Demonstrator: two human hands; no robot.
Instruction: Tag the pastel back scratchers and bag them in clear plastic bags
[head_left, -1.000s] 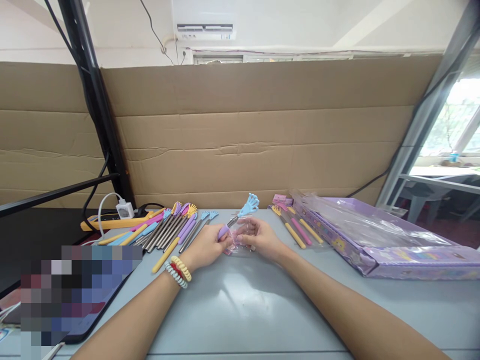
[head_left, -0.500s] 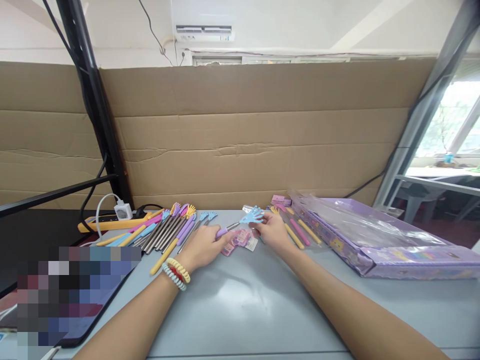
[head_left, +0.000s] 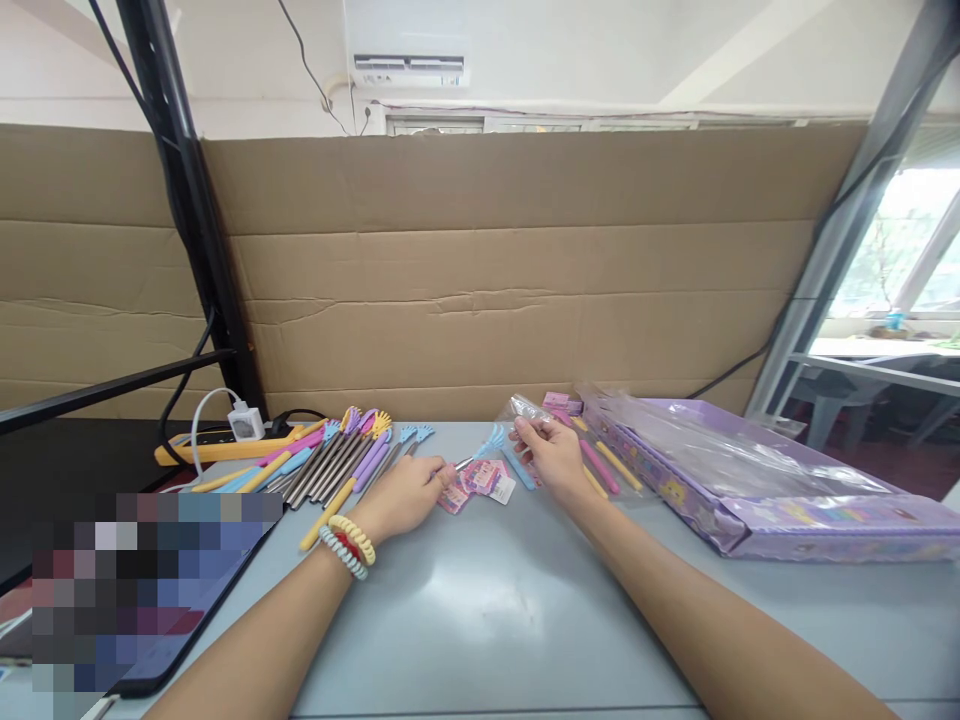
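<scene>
My left hand [head_left: 409, 492] is closed on the metal rod of a back scratcher with a light blue hand-shaped end [head_left: 489, 441]. My right hand [head_left: 553, 458] pinches a clear plastic sleeve [head_left: 525, 408]. A light blue handle [head_left: 518, 467] lies just left of the right hand. Pink printed cards [head_left: 480, 478] are spread on the table between the hands. Left of my left hand lies a row of several metal-rod back scratchers [head_left: 337, 465] with coloured ends. Pink and yellow sticks [head_left: 600, 467] rest beyond my right hand.
A purple printed box [head_left: 825, 525] with clear plastic on it stands at the right. At the left are a tablet [head_left: 199, 600], a yellow power strip [head_left: 176, 452] and a white charger [head_left: 246, 422]. A cardboard panel [head_left: 510, 260] rises behind the grey table [head_left: 487, 640].
My right hand has moved slightly right, with the clear sleeve now visible in it. The scratcher's blue end has shifted left and lower, and a light blue handle has come into view.
</scene>
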